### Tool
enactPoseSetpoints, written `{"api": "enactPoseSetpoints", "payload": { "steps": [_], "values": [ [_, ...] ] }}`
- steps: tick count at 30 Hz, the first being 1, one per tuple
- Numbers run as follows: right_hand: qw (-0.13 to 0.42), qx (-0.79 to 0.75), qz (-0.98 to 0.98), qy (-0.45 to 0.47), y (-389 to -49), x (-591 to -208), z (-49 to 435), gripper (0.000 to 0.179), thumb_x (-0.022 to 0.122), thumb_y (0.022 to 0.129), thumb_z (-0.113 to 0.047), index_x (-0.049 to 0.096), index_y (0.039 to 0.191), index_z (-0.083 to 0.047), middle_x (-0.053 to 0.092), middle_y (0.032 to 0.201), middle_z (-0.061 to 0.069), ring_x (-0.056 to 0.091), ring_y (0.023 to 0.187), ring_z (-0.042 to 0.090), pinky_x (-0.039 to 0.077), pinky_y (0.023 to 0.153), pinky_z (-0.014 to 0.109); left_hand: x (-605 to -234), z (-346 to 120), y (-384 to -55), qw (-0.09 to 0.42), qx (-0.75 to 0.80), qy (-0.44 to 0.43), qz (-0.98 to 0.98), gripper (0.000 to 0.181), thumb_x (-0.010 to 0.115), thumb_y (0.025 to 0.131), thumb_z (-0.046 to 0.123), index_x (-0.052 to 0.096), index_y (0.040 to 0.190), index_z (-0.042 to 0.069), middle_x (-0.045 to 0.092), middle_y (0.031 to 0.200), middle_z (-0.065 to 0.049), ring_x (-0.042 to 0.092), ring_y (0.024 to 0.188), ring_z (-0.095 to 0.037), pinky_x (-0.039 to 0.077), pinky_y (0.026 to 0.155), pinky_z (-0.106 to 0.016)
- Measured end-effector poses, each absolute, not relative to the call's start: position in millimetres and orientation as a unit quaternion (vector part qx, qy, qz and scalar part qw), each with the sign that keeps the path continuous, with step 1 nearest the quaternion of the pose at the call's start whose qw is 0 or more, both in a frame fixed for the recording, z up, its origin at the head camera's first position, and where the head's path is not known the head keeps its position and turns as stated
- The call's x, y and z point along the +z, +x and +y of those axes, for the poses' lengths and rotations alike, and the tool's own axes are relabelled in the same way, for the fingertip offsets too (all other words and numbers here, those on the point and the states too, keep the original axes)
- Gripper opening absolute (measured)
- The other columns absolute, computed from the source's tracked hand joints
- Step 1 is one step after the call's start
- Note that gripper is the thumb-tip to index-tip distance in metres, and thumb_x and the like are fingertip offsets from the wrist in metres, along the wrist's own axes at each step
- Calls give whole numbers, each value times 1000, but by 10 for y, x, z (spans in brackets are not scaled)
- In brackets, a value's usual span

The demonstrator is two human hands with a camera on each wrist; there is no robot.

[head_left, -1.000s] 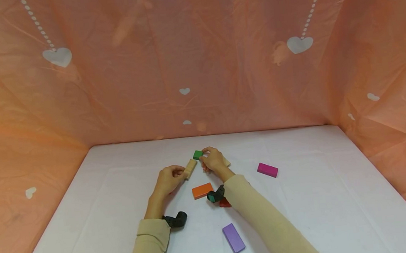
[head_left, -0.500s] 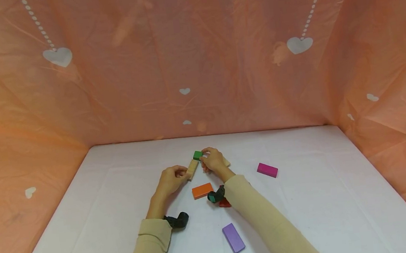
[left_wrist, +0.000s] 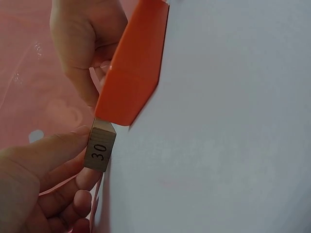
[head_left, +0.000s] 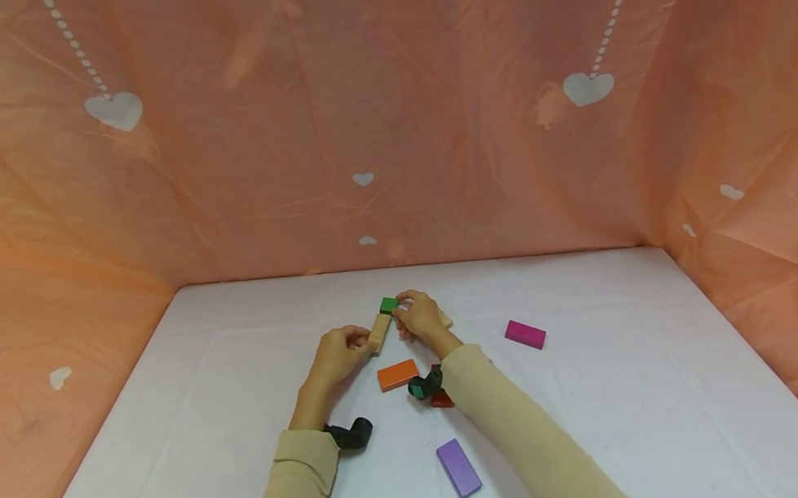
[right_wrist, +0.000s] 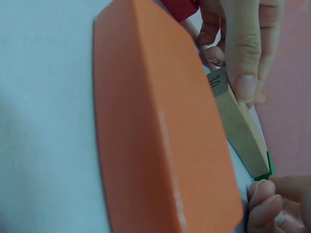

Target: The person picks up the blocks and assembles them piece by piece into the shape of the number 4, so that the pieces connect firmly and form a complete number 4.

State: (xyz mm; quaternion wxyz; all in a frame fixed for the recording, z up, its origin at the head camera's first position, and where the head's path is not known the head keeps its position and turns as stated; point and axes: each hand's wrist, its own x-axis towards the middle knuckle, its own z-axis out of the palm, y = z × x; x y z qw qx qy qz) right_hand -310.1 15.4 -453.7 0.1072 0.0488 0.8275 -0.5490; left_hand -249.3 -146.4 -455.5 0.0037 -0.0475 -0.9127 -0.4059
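My left hand (head_left: 340,355) pinches a pale wooden block (head_left: 381,331) between thumb and fingers at its near end. In the left wrist view, a black "30" is printed on the end of that wooden block (left_wrist: 99,149). The block's far end meets a small green block (head_left: 389,305). My right hand (head_left: 419,316) grips the green block's right side with thumb and forefinger. Seen from the right wrist, only a green edge (right_wrist: 270,164) shows past the wooden block, right above my curled right fingers (right_wrist: 265,206). Another wooden block (head_left: 445,318) lies partly hidden behind my right hand.
An orange block (head_left: 398,376) lies just nearer than the hands and looms large in both wrist views. A red block (head_left: 442,399) is partly covered by the right wrist camera. A purple block (head_left: 458,469) lies nearer me, and a magenta block (head_left: 525,335) to the right.
My left hand has shifted slightly right and turned the wooden block a little, bringing its far end up against the green block. The right hand stays in place.
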Motion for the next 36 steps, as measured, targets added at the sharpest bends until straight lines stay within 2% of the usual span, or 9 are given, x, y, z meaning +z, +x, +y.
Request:
{"api": "enactPoseSetpoints", "payload": {
  "steps": [13,36],
  "values": [
    [115,-558,820,48,-3061,-4515,161,35,59,94,-7,57,129,-4,50,52,-2,44,38,4,38,39,17,-4541,-1438,-2480,-3,-404,-46,-913,28,72,85,19,69,104,-2,69,84,-13,51,68,-13,40,62,-23],
    [119,-573,810,46,-3056,-4502,179,35,56,94,-6,56,129,-2,50,50,-2,43,36,4,38,38,17,-4509,-1411,-2462,-3,-397,-62,-916,27,72,85,18,69,104,-2,69,84,-12,53,69,-13,41,64,-22]
  ]
}}
